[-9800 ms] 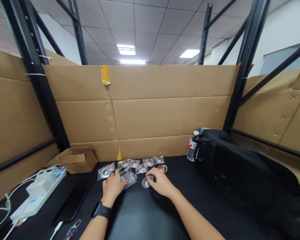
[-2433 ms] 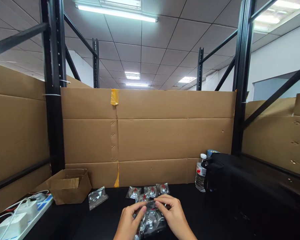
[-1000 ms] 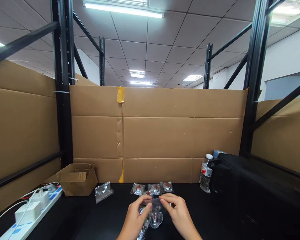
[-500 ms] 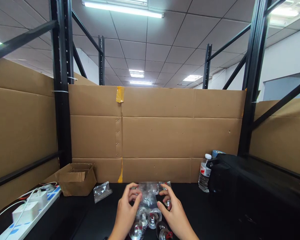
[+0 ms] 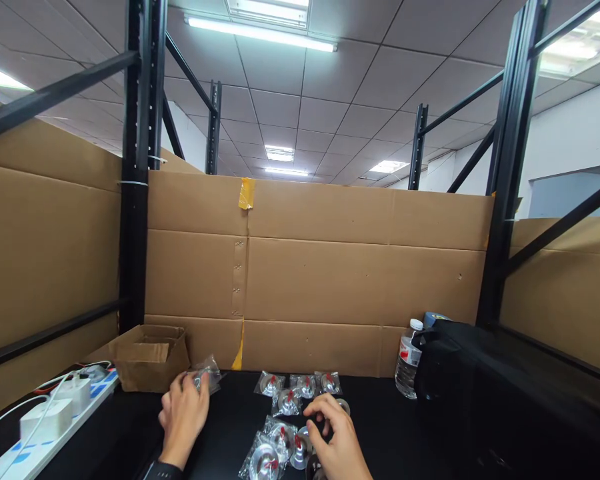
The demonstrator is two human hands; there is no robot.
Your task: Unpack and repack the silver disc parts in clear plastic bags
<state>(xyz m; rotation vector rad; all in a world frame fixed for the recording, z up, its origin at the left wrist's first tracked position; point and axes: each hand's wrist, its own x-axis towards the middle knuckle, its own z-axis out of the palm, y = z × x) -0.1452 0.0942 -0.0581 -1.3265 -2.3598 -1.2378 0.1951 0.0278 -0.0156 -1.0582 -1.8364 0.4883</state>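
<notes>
My left hand (image 5: 184,415) reaches out at the left, its fingers closed on a crinkled clear plastic bag (image 5: 211,373) beside the cardboard box. What the bag contains is hard to make out. My right hand (image 5: 339,437) hovers with fingers half bent and thumb apart, holding nothing. Near it lie several round, shiny silver pieces with red parts in clear bags: a bagged piece (image 5: 286,402) in the farther group and another bagged piece (image 5: 265,460) in the nearer group. An unbagged-looking silver piece (image 5: 300,453) lies by my right thumb. My right hand partly covers other pieces.
An open cardboard box (image 5: 150,363) stands at the back left, near a white power strip (image 5: 65,430) with plugs and cables. At the right are a water bottle (image 5: 408,363) and a black bag (image 5: 480,400). Cardboard walls (image 5: 315,280) and dark rack posts (image 5: 136,267) enclose the black table.
My left hand has moved left from the middle pieces to the plastic bag near the box and closed on it. My right hand has shifted slightly nearer to me. The silver pieces are less covered.
</notes>
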